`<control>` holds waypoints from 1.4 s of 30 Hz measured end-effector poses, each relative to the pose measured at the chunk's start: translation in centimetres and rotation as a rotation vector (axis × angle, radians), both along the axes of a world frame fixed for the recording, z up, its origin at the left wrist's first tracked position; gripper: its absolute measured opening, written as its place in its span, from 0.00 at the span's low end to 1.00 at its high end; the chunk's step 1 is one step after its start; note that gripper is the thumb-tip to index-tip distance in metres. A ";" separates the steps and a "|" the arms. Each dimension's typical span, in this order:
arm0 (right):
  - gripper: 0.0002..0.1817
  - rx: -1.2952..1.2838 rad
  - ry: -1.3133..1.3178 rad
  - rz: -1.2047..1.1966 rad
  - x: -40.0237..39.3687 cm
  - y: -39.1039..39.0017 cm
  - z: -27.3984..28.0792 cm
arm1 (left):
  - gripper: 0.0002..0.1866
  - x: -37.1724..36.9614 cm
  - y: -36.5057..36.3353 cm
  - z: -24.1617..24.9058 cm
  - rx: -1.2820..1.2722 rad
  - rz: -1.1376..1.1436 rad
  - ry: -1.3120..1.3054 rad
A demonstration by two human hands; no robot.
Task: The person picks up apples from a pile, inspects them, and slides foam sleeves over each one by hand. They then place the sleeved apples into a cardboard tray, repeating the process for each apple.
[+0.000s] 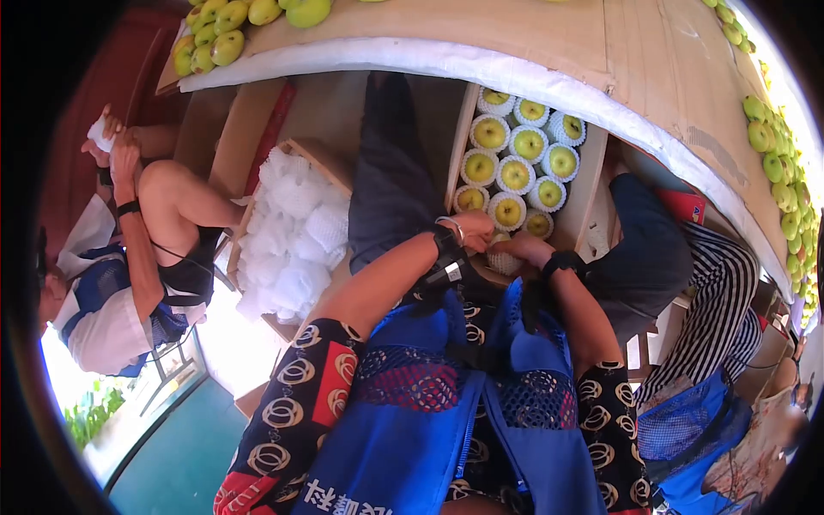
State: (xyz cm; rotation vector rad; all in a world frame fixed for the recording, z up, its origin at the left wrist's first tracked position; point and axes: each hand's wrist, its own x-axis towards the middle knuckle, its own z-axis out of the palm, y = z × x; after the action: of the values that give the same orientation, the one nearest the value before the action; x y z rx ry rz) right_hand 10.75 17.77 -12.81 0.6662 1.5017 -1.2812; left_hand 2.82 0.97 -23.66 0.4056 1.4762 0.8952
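Note:
In the head view an apple in a white foam net [503, 261] sits low between my hands, partly hidden by them. My left hand [471, 230] is closed, its curled fingers at the apple's left edge. My right hand [529, 248] wraps over the apple from the right. Just beyond them is an open cardboard box [461, 153] between my knees. Inside it, yellow-green apples [515, 175] in foam nets stand in close rows, stem ends up.
To the left stands a carton heaped with white foam nets [296, 219]. Loose apples [227, 47] lie on the cardboard-covered table [515, 26] ahead, more along its right side. A person [142, 266] sits at left holding something white; another in striped sleeves [712, 283] sits at right.

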 end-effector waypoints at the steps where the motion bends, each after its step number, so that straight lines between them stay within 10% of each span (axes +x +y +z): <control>1: 0.33 0.011 0.103 -0.079 0.5 -0.2 -1.1 | 0.14 -0.1 -0.2 -3.2 0.199 -0.450 0.411; 5: 0.43 0.377 0.512 0.012 2.0 -0.5 -5.7 | 0.11 -0.9 0.7 4.9 0.035 -0.606 0.492; 7: 0.47 0.463 0.502 -0.042 1.3 -2.5 -1.2 | 0.09 0.1 -0.3 1.5 0.092 0.099 -0.011; 11: 0.55 0.649 0.452 -0.031 2.5 -4.0 -5.4 | 0.10 -0.2 1.1 7.7 -0.395 0.496 -0.322; 13: 0.53 0.484 0.388 -0.102 1.2 -3.7 -1.8 | 0.12 -0.2 -0.3 5.0 0.161 0.077 0.096; 18: 0.47 0.122 0.186 -0.328 2.3 -1.3 -3.8 | 0.13 -0.1 0.0 3.9 0.146 -0.012 0.182; 20: 0.42 0.191 0.288 0.063 2.2 -0.7 -6.0 | 0.13 -0.5 0.4 4.0 0.098 -0.079 0.243; 22: 0.41 0.097 0.268 -0.059 2.5 -0.6 -6.6 | 0.12 -0.4 0.5 3.8 0.264 -0.519 0.758; 26: 0.40 -0.021 0.187 -0.414 1.6 -1.8 0.0 | 0.12 0.3 1.0 4.2 0.026 -0.007 0.204; 28: 0.41 0.000 0.182 -0.400 1.6 -1.9 -0.3 | 0.13 -0.1 0.8 4.7 0.179 -0.584 0.790; 32: 0.42 -0.002 0.284 -0.368 2.0 -1.6 -3.0 | 0.12 1.6 0.8 1.3 0.053 -0.112 0.456; 34: 0.41 0.044 0.360 -0.291 2.9 -1.1 -5.4 | 0.14 -0.1 2.0 6.7 0.060 -0.721 0.849; 38: 0.40 0.053 0.357 -0.235 4.1 -0.2 -10.2 | 0.20 -0.7 0.5 4.6 -0.007 -0.797 0.800; 41: 0.39 0.098 0.423 -0.114 3.2 0.1 -8.3 | 0.23 -0.9 -0.7 3.2 0.165 -0.306 0.338; 42: 0.39 0.097 0.427 -0.118 3.0 0.1 -7.8 | 0.23 -1.0 0.2 6.0 -0.124 0.117 -0.010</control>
State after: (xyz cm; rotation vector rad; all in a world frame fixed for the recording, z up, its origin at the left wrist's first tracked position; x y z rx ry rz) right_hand 13.74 17.90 -20.66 0.5722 1.9027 -1.5155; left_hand 1.78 1.19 -17.70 0.2255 1.5498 0.8911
